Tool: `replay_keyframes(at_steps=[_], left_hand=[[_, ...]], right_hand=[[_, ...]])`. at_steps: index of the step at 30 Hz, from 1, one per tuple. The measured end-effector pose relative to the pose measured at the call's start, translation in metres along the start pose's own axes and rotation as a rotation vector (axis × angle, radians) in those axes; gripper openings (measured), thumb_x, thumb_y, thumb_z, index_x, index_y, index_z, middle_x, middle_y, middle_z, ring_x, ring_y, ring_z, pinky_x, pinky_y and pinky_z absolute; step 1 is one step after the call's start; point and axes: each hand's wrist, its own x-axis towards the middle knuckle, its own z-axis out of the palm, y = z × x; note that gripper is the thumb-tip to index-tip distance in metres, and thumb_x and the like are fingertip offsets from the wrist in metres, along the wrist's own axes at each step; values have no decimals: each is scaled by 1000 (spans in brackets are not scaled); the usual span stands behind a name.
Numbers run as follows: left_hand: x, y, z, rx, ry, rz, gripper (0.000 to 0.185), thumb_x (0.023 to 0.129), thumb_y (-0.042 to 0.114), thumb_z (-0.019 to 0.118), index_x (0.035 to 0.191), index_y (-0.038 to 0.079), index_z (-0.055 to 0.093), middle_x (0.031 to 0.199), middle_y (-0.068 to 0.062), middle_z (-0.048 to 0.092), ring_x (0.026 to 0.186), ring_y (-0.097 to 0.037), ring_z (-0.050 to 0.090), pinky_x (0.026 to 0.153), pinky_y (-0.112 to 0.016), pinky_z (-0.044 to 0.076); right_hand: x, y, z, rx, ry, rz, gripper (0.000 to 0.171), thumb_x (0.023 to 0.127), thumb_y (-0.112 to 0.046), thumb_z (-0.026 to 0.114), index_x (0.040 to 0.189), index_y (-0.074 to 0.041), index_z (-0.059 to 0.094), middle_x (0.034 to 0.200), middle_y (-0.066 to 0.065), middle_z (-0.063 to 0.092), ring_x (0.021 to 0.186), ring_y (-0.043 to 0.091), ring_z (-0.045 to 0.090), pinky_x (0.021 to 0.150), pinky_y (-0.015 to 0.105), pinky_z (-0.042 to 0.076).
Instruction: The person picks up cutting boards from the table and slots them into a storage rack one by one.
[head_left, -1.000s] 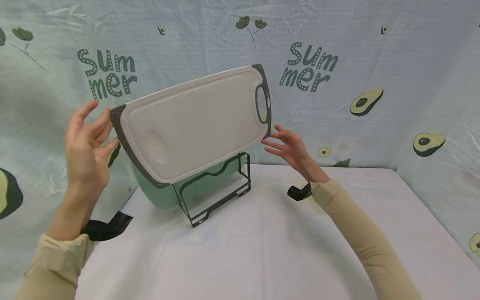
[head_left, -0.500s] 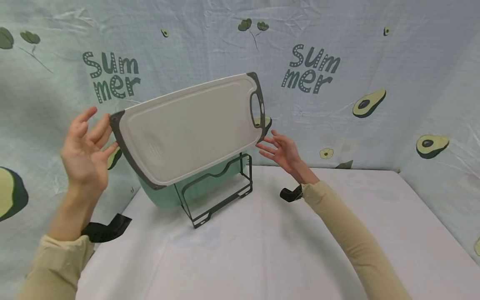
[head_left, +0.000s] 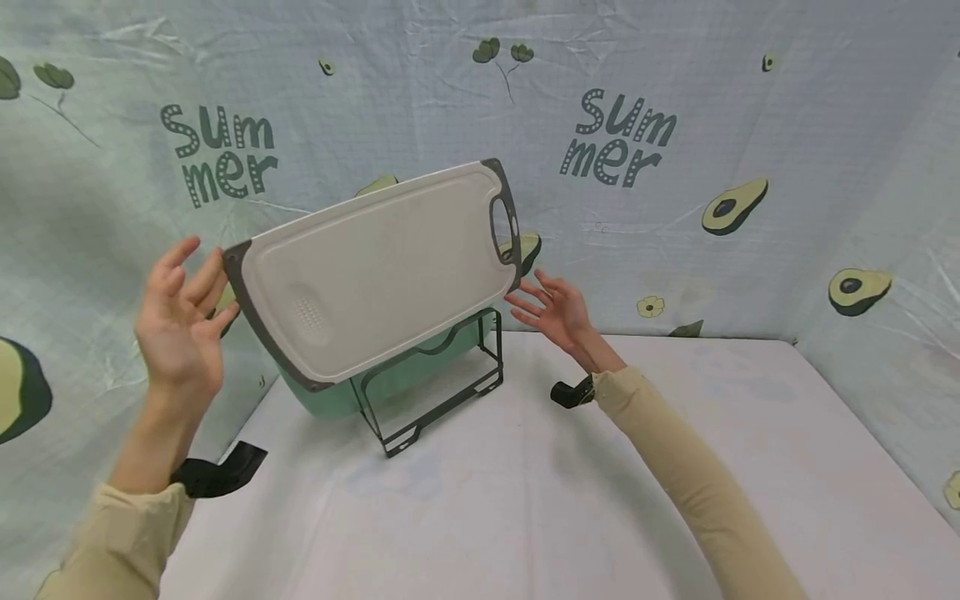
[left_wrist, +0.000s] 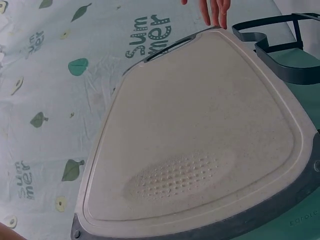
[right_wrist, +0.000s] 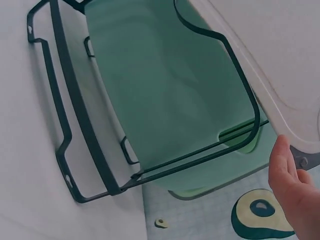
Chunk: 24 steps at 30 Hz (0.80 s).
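Note:
A grey-beige cutting board point(head_left: 382, 267) with dark grey end strips and a handle slot stands tilted between my hands, its right end higher. My left hand point(head_left: 183, 333) is at the left end, fingers extended and fingertips against the dark upper corner. At the lower right corner, the outstretched fingers of my right hand point(head_left: 558, 312) touch the board's edge. A black wire rack point(head_left: 442, 408) stands just below, overlapped by the board's lower edge in the head view. In that rack is a green board point(right_wrist: 155, 90), seen largely in the right wrist view.
The white-covered table point(head_left: 480, 508) spreads in front of the rack and to its right. Behind it hangs a pale cloth point(head_left: 645, 250) printed with avocados and lettering. A black strap point(head_left: 221, 471) sits on each wrist.
Both hands and the cutting board have come down closer to the rack. The board's right end and my right hand have also shifted left. The rack has stayed in place.

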Motion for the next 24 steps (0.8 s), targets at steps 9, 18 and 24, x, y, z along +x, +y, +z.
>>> replay_keyframes(at_steps=[9,18,24], left_hand=[[-2,-3,-3,-25,5,-18,41,92,26,33,132,16,36,145,-9,26,136,-21,21,112,-43,-1],[-5,-11,-9,-55,11,-75,41,92,26,32,132,16,35,146,-8,23,138,-21,16,111,-44,-4],[-7,-17,-12,-69,-3,-99,42,93,26,31,134,16,32,147,-9,19,138,-22,12,110,-45,-7]], right_hand=[[1,7,-1,30,-5,3,49,94,-23,28,140,-20,12,150,11,11,133,38,23,109,46,20],[1,17,-7,67,23,23,49,94,-25,27,141,-22,13,151,8,8,134,35,25,108,44,22],[2,20,-9,77,35,22,53,94,-27,28,143,-23,8,151,8,8,133,33,26,108,43,24]])
